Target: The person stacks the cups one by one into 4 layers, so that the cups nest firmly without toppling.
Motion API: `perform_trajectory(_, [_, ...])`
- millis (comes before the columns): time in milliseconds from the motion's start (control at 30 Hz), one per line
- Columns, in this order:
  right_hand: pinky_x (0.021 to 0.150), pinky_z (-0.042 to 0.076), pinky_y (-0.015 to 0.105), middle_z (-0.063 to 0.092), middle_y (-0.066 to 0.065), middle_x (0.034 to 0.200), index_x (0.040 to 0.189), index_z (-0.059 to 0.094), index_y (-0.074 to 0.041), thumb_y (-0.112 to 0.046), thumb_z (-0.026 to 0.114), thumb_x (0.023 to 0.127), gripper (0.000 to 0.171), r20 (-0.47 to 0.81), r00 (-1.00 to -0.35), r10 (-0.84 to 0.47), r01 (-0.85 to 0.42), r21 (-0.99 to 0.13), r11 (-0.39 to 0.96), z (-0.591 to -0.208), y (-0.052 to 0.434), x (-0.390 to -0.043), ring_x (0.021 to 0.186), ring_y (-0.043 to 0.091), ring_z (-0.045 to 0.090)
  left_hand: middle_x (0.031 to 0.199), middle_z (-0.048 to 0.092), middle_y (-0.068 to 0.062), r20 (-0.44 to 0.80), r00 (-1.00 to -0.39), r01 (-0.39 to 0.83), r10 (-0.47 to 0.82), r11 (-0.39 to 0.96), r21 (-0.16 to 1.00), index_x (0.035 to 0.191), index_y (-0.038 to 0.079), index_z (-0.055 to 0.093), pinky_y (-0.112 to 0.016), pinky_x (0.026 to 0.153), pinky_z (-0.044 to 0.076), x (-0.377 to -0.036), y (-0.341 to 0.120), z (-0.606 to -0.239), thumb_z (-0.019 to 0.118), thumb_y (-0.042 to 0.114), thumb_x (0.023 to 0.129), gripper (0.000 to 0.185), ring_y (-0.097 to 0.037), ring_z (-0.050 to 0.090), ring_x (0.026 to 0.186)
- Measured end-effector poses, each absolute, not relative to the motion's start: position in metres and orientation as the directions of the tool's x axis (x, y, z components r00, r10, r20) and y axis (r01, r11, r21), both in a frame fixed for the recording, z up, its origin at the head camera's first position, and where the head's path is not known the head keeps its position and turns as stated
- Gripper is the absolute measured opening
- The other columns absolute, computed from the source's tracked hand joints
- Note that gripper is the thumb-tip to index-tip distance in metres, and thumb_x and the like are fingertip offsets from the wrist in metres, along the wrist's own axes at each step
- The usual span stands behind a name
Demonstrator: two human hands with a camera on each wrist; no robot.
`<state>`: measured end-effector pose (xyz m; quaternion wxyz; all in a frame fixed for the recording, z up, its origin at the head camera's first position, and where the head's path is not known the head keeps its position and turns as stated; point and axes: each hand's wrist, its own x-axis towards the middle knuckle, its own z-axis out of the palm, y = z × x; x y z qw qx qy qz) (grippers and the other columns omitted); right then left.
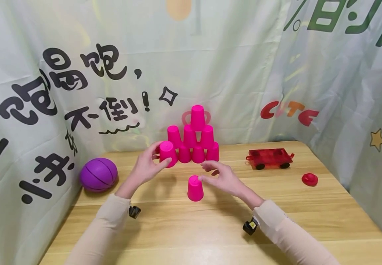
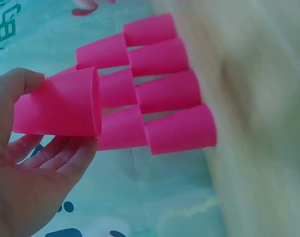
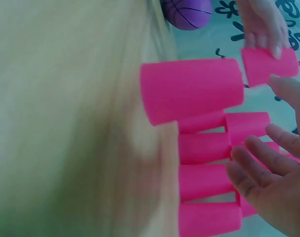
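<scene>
The left hand [image 1: 146,166] grips an upturned pink plastic cup [image 1: 167,153] at the nine o'clock foot of the pink cup pyramid [image 1: 195,141]. The right hand [image 1: 222,177], fingers relaxed, touches a lone pink cup [image 1: 195,188] at six o'clock. Seating the gripped one will likely need care.

The stacked cups [image 1: 195,141] are bright pink; the ball [image 1: 98,174] is purple with dark lines; the toy cart [image 1: 269,158] is translucent red on black wheels. The table [image 1: 211,228] is pale wood-grain.
</scene>
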<state>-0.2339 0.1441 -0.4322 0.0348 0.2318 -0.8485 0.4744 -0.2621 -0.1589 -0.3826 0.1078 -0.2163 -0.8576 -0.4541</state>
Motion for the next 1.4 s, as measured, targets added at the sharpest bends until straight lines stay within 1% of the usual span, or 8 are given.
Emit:
perform_trajectory(233, [0.098,0.058,0.055,0.073,0.011,0.127,0.136,0.066,-0.007,-0.024,0.086,0.089,0.054,0.244,-0.886,-0.393,-0.407,-0.816,0.41,-0.445,0.135,-0.227,0.118,0.039,0.068,0.128,0.071,-0.019,0.362,-0.898,0.44,0.251,0.483,0.757,0.146,0.007,0.055,-0.053,0.102,0.059,-0.286,-0.148,-0.361,0.081,0.017,0.092,0.06,-0.036,0.07,0.116])
perform_trajectory(433, [0.098,0.058,0.051,0.073,0.007,0.13,0.137,0.066,-0.007,-0.027,0.085,0.089,0.055,0.212,-0.89,-0.403,-0.384,-0.826,0.414,-0.451,0.132,-0.224,0.118,0.033,0.068,0.128,0.07,-0.017,0.342,-0.914,0.406,0.218,0.481,0.777,0.146,0.008,0.054,-0.051,0.101,0.06,-0.302,-0.138,-0.344,0.08,0.021,0.094,0.06,-0.036,0.07,0.116])
perform_trajectory(633, [0.094,0.061,0.048,0.074,0.004,0.123,0.133,0.069,-0.01,-0.027,0.085,0.09,0.049,0.218,-0.881,-0.419,-0.402,-0.814,0.42,-0.458,0.13,-0.223,0.113,0.026,0.068,0.128,0.07,-0.015,0.321,-0.927,0.375,0.195,0.484,0.791,0.148,0.011,0.052,-0.049,0.099,0.06,-0.316,-0.131,-0.333,0.079,0.024,0.095,0.061,-0.034,0.07,0.115])
perform_trajectory(800, [0.093,0.062,0.046,0.074,0.004,0.122,0.135,0.067,-0.01,-0.026,0.086,0.089,0.052,0.213,-0.881,-0.423,-0.396,-0.82,0.413,-0.461,0.128,-0.223,0.11,0.022,0.067,0.125,0.069,-0.016,0.338,-0.924,0.381,0.179,0.49,0.784,0.15,0.011,0.052,-0.05,0.096,0.061,-0.329,-0.124,-0.327,0.078,0.025,0.095,0.062,-0.034,0.069,0.111])
perform_trajectory(967, [0.091,0.063,0.041,0.074,0.003,0.119,0.135,0.067,-0.01,-0.024,0.086,0.089,0.052,0.202,-0.887,-0.415,-0.382,-0.825,0.415,-0.464,0.126,-0.222,0.108,0.02,0.067,0.123,0.069,-0.017,0.325,-0.934,0.354,0.148,0.497,0.792,0.15,0.011,0.052,-0.048,0.094,0.061,-0.339,-0.118,-0.321,0.078,0.026,0.095,0.063,-0.034,0.069,0.11])
perform_trajectory(1133, [0.091,0.063,0.044,0.074,0.003,0.117,0.135,0.067,-0.01,-0.023,0.086,0.089,0.052,0.202,-0.89,-0.409,-0.374,-0.837,0.4,-0.466,0.125,-0.221,0.106,0.02,0.068,0.125,0.069,-0.017,0.308,-0.944,0.327,0.121,0.497,0.804,0.153,0.011,0.049,-0.046,0.095,0.06,-0.347,-0.111,-0.32,0.078,0.025,0.096,0.066,-0.034,0.068,0.11])
perform_trajectory(1233, [0.092,0.062,0.047,0.074,0.003,0.115,0.135,0.067,-0.011,-0.024,0.086,0.089,0.052,0.198,-0.891,-0.408,-0.367,-0.843,0.393,-0.466,0.125,-0.221,0.105,0.02,0.068,0.125,0.067,-0.018,0.303,-0.946,0.319,0.115,0.497,0.807,0.154,0.01,0.048,-0.047,0.096,0.059,-0.351,-0.108,-0.32,0.077,0.024,0.096,0.066,-0.034,0.067,0.109])
perform_trajectory(1400, [0.091,0.062,0.047,0.074,0.002,0.114,0.135,0.067,-0.011,-0.025,0.086,0.089,0.051,0.199,-0.89,-0.41,-0.368,-0.843,0.391,-0.466,0.125,-0.221,0.104,0.02,0.067,0.128,0.067,-0.019,0.303,-0.947,0.313,0.104,0.508,0.803,0.154,0.01,0.048,-0.049,0.1,0.058,-0.356,-0.104,-0.321,0.077,0.023,0.096,0.067,-0.035,0.065,0.112])
